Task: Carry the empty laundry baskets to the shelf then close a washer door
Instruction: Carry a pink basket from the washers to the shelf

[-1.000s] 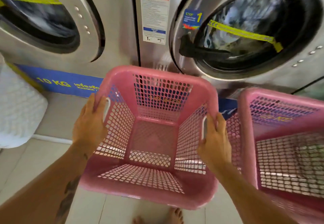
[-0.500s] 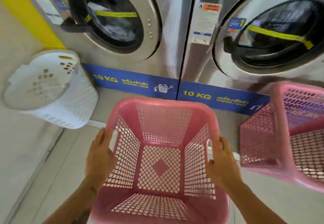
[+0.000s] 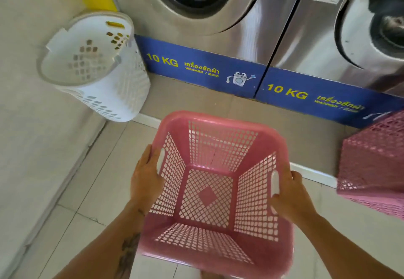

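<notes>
Below washer doors [image 3: 240, 10]: "10 KG" lbls [image 3: 162, 60]

Bright daylight; edges warped, right side motion-blurred.

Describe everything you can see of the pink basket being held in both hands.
The pink laundry basket is square, glossy plastic, with lattice walls and floor, a solid diamond at the floor's centre, a smooth rounded rim and a slot handle on two opposite sides. It is empty and roughly upright, held over the tiled floor before the washers. The left hand grips its left handle, the right hand its right.
</notes>
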The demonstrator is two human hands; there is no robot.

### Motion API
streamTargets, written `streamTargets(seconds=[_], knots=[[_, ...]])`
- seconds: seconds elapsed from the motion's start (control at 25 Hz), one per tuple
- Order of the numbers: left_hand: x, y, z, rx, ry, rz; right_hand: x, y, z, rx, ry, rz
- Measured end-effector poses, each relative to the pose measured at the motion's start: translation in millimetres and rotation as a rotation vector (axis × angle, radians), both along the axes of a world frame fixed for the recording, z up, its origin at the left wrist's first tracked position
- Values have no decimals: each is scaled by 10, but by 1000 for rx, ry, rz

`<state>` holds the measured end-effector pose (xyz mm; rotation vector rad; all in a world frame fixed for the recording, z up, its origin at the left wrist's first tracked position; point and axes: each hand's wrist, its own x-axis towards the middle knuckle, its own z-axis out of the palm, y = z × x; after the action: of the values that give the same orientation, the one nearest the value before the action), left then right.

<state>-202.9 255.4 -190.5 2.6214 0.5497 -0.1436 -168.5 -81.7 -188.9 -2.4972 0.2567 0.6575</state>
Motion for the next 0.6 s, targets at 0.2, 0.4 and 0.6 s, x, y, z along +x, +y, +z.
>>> streamTargets(seconds=[0.2,0.4,0.6], knots=[[-74,104,-442,6,117,-18,-166,17,-435,85,72,-7],[12,63,-347,-11,249,-52,-197,11,-431,131,106,-9],[140,-326,121,-158,177,64,-150,-52,233,148,61,51]])
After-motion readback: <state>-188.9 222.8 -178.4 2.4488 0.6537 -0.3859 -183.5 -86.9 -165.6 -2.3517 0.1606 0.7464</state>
